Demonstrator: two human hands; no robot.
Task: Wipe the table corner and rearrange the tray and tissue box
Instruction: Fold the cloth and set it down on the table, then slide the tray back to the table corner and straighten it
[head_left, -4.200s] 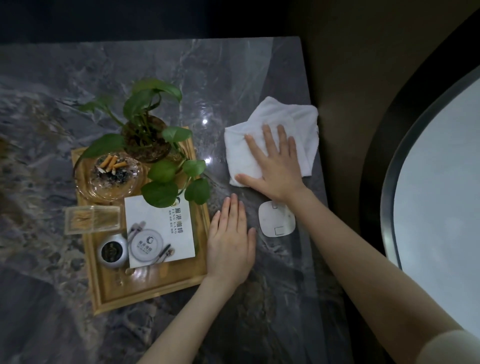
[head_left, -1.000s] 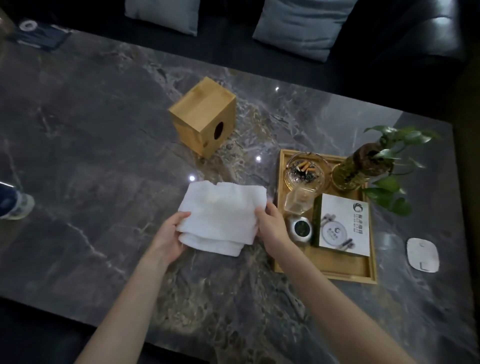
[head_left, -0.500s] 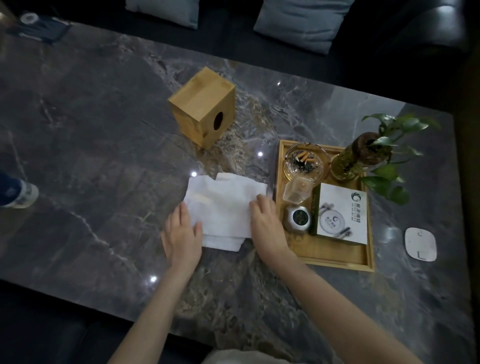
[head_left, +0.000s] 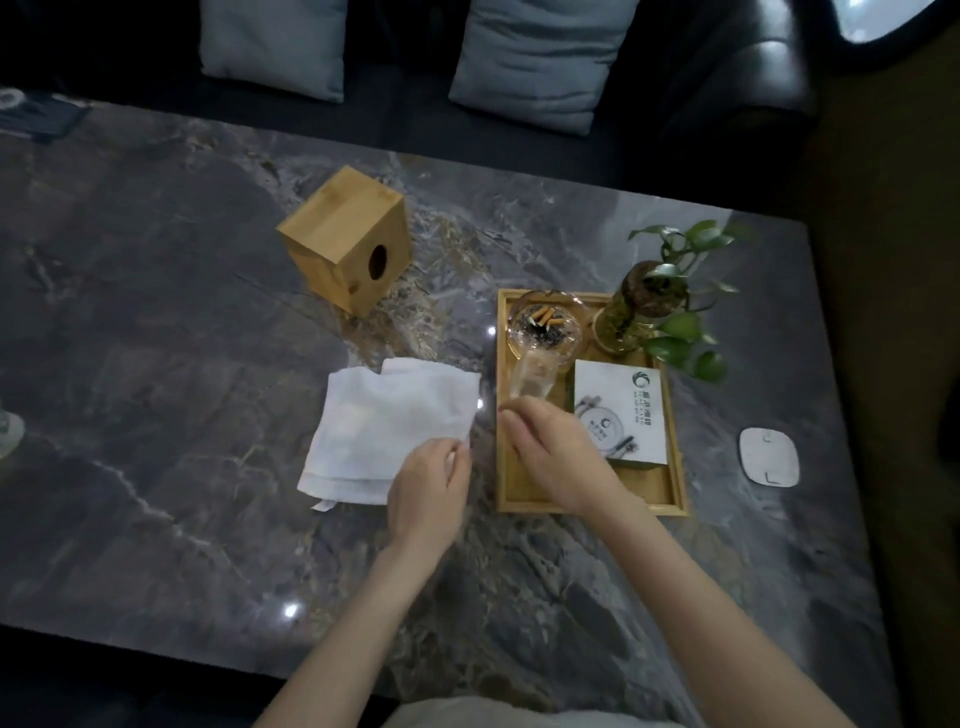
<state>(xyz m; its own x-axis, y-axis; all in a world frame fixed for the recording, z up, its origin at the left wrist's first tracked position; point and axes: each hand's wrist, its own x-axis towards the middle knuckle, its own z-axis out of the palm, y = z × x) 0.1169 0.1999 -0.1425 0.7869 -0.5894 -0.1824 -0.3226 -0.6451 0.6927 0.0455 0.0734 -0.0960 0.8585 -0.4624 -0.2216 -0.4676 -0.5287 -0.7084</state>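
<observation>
Work surface: dark grey marble table (head_left: 156, 322) with pale veining, seen from the head camera.

Tissue box (head_left: 345, 240): a bamboo-coloured wooden cube standing on the table toward the far side, one oval opening in the face turned to the right. It stands well apart from the tray, up and to the left of it.

Tray (head_left: 670, 493): a rectangular wooden tray on the right part of the table. Contents:
- glass ashtray (head_left: 544, 332) with cigarette butts, far left corner
- potted plant (head_left: 655, 306) in a glass vessel, far right corner, leaves overhanging the tray rim
- small clear container (head_left: 531, 378), just below the ashtray
- white card (head_left: 623, 410) printed with a round green logo and lines of characters; the writing is too small to read

Cloth (head_left: 387, 421): a folded white towel lying flat on the table, just left of the tray, not touching it.

Left hand (head_left: 428, 491): positioned at the near right corner of the cloth, fingers loosely curled; whether the fingertips pinch the cloth edge cannot be determined.

Right hand (head_left: 558, 457): positioned over the near left portion of the tray, fingers extended and slightly spread, holding nothing visible.

A white rounded-square device (head_left: 770, 456) lies on the table to the right of the tray, apart from it
</observation>
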